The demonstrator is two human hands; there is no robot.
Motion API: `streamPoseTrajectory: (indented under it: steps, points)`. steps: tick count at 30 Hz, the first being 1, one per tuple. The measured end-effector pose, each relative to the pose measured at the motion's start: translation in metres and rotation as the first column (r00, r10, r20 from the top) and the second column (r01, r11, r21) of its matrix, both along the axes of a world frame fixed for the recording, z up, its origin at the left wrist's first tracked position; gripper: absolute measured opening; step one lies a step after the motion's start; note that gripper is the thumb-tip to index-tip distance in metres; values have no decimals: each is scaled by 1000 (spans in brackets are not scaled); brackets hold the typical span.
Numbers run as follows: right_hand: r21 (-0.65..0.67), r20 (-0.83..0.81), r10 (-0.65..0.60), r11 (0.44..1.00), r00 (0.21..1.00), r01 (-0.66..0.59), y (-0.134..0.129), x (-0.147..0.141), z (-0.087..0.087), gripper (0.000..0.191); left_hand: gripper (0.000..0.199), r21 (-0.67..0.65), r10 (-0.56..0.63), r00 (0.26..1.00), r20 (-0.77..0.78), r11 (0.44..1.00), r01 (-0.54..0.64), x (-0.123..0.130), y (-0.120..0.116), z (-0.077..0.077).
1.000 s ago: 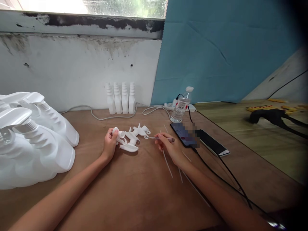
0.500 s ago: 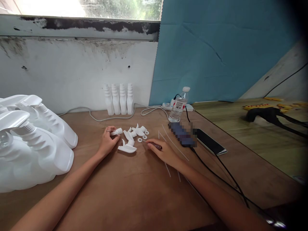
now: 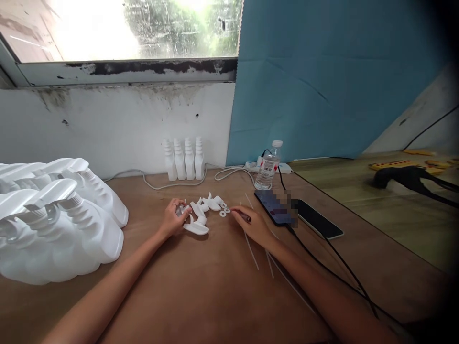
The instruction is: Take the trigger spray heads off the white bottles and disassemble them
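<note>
Brown tabletop (image 3: 172, 296); left hand (image 3: 173, 220) (ringed) grips white sprayer part (image 3: 185, 209); right hand (image 3: 254, 226) holds slim tool (image 3: 245, 216).

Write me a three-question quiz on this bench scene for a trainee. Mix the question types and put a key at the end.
1. What does the right hand hold? A) a clear plastic bottle; B) a small tool with a reddish-brown handle; C) a black cable.
2. True or false: four small white plastic bottles stand upright in a row by the wall.
3. Fill in the blank: the flat white rings lie nearer the ____ hand.

Key: 1. B; 2. True; 3. right.
</note>
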State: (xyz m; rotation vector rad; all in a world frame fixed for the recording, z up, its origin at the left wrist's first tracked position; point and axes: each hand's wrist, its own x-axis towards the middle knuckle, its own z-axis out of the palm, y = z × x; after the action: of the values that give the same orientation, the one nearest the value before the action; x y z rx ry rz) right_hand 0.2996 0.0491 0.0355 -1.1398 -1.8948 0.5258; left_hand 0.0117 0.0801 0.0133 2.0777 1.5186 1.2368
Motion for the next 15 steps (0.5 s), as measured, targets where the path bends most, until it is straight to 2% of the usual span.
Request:
streamPoseTrajectory:
  steps: [4, 6, 8, 10, 12, 14, 15]
  points:
    - [-68, 16, 132, 989, 991, -130, 4, 0, -3, 26, 22, 51, 0, 1000, 20, 999, -1, 0, -2, -2]
    - [-87, -9, 135, 987, 991, -135, 3, 0, -5, 27, 19, 76, 5, 999, 34, 997, -8, 1, -3, -3]
    - [-91, -45, 109, 989, 993, -113, 3, 0, -7, 27, 16, 97, 7, 999, 42, 995, -11, 4, -5, 6]
    - [-84, -74, 71, 993, 995, -77, 2, 0, -7, 27, 14, 119, -2, 999, 44, 993, -3, 10, -12, 32]
    - [-66, -95, 37, 997, 995, -44, 1, -1, -8, 26, 15, 146, -24, 998, 50, 989, 17, 16, -30, 73]
    - [-46, -106, 13, 999, 994, -18, -1, -1, -7, 25, 19, 127, -109, 991, 78, 987, 98, 18, -63, 116]
    - [-38, -110, 5, 999, 994, -9, -1, -1, -7, 25, 19, 102, -173, 983, 58, 981, 166, 17, -85, 132]
